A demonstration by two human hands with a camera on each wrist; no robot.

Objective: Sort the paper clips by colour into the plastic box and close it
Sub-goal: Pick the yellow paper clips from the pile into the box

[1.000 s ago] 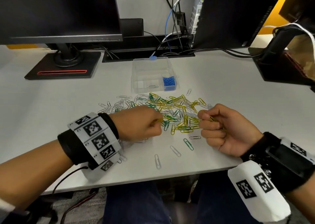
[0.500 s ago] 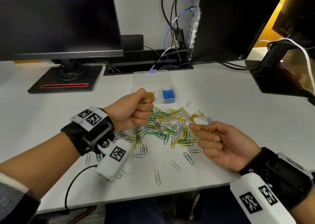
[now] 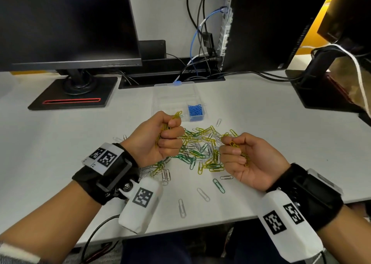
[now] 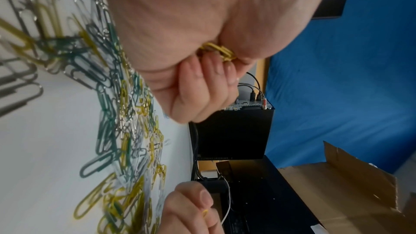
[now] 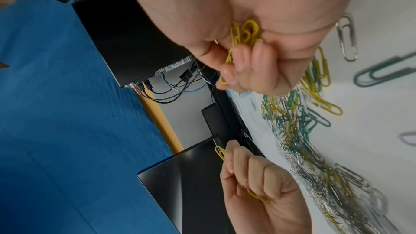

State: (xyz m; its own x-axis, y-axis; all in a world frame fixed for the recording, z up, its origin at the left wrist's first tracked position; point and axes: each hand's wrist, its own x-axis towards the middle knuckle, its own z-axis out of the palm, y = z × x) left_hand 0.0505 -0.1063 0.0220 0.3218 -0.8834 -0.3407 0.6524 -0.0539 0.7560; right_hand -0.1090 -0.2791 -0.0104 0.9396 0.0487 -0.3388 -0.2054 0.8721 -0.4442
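Both fists clenched: left hand [image 3: 158, 141], right hand [image 3: 247, 159] grip yellow clips [image 3: 241, 153]

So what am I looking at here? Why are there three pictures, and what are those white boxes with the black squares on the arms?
These are a person's two hands, not a robot. The white boxes are little cameras strapped to the wrists, and a third camera sits on the person's head. The big picture comes from the head and looks down at the white desk. The other two look along each hand, so the fingers seem huge.

On the desk lies a heap of paper clips, yellow, green and silver. Behind it stands a clear plastic box, open, with blue clips already in one compartment.

The left hand grips a bunch of yellow clips. The right hand holds more yellow clips. It looks like yellow is being gathered next.
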